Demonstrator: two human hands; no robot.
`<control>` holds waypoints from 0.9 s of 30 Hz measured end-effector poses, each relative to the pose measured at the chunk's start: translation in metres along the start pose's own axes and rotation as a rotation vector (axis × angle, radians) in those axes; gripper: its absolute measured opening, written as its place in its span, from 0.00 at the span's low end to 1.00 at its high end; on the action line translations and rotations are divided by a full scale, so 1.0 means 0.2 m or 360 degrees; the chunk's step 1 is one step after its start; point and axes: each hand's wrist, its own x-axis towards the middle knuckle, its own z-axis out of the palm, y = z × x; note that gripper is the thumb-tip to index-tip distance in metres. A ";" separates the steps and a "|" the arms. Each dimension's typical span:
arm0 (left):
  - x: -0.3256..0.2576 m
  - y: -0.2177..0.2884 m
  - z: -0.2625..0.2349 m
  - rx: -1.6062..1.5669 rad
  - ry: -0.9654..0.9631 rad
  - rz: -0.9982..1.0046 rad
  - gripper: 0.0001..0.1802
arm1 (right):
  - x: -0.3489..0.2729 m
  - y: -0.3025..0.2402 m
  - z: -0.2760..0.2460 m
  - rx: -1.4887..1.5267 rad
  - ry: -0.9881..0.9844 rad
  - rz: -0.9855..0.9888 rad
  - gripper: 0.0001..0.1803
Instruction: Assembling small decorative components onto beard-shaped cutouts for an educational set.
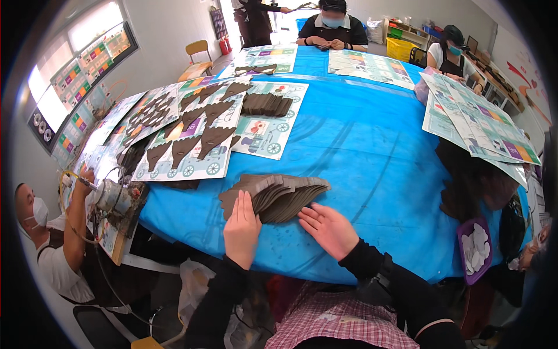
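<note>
A fanned stack of thin, dark brown cut-out pieces [279,196] lies on the blue-covered table [354,174] right in front of me. My left hand [242,231] rests against its left front side, fingers stretched out together. From the right, my right hand [329,230] reaches in with straight fingers and an upturned palm, its fingertips at the stack's lower right edge. Neither hand is wrapped round anything. The material of the pieces cannot be told.
Printed boards [218,154] bearing brown pieces fill the table's left side; another brown stack [267,105] lies behind. More boards [476,119] overlap at right, near a purple basket [488,230] of white pieces. A masked person [64,244] works beside a metal machine [113,195]; others sit beyond.
</note>
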 end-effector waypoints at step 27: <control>0.01 0.70 -0.60 -0.1141 -0.0147 0.0567 0.30 | -0.63 -0.38 0.07 -0.1194 0.0077 -0.1285 0.37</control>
